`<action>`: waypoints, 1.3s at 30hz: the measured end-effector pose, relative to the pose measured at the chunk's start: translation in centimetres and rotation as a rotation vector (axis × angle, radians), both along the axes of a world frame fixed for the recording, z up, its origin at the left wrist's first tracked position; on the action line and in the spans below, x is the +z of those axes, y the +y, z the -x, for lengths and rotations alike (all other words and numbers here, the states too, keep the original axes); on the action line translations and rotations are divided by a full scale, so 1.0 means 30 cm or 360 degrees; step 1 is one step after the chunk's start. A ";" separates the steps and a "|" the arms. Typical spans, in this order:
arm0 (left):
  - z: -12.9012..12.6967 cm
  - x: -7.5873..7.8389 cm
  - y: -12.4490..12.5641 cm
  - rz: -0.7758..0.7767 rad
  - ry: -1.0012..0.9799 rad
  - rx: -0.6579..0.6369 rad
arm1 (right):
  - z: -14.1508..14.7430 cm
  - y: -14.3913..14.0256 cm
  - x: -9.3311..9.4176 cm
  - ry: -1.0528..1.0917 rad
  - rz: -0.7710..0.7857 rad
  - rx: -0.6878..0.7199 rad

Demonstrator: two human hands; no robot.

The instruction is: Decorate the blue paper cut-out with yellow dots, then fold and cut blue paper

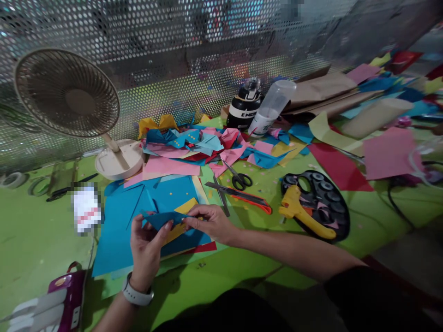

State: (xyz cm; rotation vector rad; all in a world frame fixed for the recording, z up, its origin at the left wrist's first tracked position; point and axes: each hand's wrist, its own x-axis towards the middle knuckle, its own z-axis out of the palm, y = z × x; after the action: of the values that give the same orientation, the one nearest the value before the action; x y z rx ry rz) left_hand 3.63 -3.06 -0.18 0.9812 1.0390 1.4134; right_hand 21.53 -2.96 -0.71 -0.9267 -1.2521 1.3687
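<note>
Both of my hands hold one small folded piece of blue paper (162,219) just above the table. My left hand (147,251), with a grey watch on its wrist, pinches the paper's left and lower part. My right hand (211,223) pinches its right end from above. Under the hands lie large blue sheets (121,230) with a yellow sheet (187,206) and a red one (204,248) showing at the edges.
A green table (41,240) carries a heap of coloured paper (207,145), black scissors (238,177), an orange cutter (249,198), a black palette (321,198) with a yellow tool (304,216), a beige fan (69,97), two bottles (258,108) and tape rolls (14,180). A perforated metal wall stands behind.
</note>
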 end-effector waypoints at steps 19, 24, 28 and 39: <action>0.007 0.003 0.012 0.0247 0.0064 -0.0041 | -0.004 0.015 -0.011 0.0074 0.0130 0.0016; -0.002 0.007 0.013 0.0284 0.0029 0.0035 | 0.005 0.018 -0.021 0.0263 0.0277 0.0033; -0.014 0.003 0.002 0.0321 0.0042 -0.0068 | 0.019 0.011 -0.027 0.0140 0.0385 0.0146; -0.020 0.009 0.000 0.0410 0.0088 -0.0021 | 0.004 0.019 0.004 -0.0078 0.0337 0.0297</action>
State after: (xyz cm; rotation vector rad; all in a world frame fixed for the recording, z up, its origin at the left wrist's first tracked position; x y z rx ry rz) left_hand 4.23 -3.06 0.08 0.8403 1.2188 1.2117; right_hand 21.42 -2.40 -0.57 -1.0130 -1.2726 1.6593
